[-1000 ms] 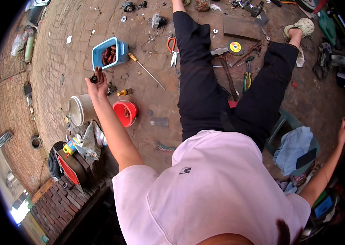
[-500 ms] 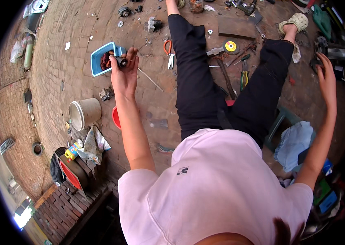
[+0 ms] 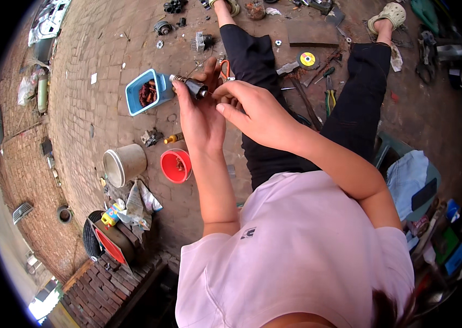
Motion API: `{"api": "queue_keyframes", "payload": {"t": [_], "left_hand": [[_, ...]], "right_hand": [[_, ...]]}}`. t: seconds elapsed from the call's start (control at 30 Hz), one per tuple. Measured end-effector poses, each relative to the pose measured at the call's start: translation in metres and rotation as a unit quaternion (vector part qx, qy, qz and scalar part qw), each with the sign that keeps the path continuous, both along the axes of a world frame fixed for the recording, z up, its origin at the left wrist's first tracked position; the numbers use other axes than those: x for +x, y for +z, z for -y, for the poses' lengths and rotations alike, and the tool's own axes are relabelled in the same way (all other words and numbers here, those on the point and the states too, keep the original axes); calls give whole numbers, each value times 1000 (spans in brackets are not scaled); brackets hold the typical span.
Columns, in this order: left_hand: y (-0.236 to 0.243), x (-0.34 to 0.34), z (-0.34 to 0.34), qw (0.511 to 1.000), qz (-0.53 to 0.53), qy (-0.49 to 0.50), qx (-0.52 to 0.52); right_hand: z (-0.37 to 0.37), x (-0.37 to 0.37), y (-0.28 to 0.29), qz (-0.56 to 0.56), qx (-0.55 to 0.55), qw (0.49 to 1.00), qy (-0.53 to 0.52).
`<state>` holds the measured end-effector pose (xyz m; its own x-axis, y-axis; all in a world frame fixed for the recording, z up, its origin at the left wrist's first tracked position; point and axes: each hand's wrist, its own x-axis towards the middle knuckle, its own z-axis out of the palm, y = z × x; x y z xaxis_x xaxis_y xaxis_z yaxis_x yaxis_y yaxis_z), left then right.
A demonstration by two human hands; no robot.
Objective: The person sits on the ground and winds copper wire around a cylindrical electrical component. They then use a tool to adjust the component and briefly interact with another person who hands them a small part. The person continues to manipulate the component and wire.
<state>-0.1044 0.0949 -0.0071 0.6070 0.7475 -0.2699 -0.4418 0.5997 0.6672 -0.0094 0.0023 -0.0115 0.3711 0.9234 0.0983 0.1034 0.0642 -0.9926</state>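
Currently, left hand (image 3: 202, 121) curled around dark cylindrical part (image 3: 194, 87), seen just right of blue bin (image 3: 163, 91); right hand (image 3: 255, 113) bent-fingered near part's end, cannot tell whether pinching.

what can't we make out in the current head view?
All in the head view:
- Dark cylinder: underside hidden by the left grip.
- Right grip: too little detail at the fingertips to tell whether they pinch anything.
- Orange-handled scissors: blades mostly hidden behind the right grip.
- Blue bin: contents too small to identify.
- Left sandal: cut off by the top edge.
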Motion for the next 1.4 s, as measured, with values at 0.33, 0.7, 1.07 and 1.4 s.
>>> {"api": "queue_keyframes", "payload": {"t": [0.33,0.7,1.07,1.4], "left_hand": [[-37,-33,-50,992,-37,117,-34],[-70,-162,-159,949,-71,279,-127],[-17,-72,-88,975,91,88,-184],[27,-40,-42,972,159,47,-168]], "right_hand": [[93,104,-11,-299,18,952,-66],[671,436,-38,173,-314,703,-614],[472,386,-96,253,-282,819,-431],[288,252,-84,197,-221,895,-333]]}}
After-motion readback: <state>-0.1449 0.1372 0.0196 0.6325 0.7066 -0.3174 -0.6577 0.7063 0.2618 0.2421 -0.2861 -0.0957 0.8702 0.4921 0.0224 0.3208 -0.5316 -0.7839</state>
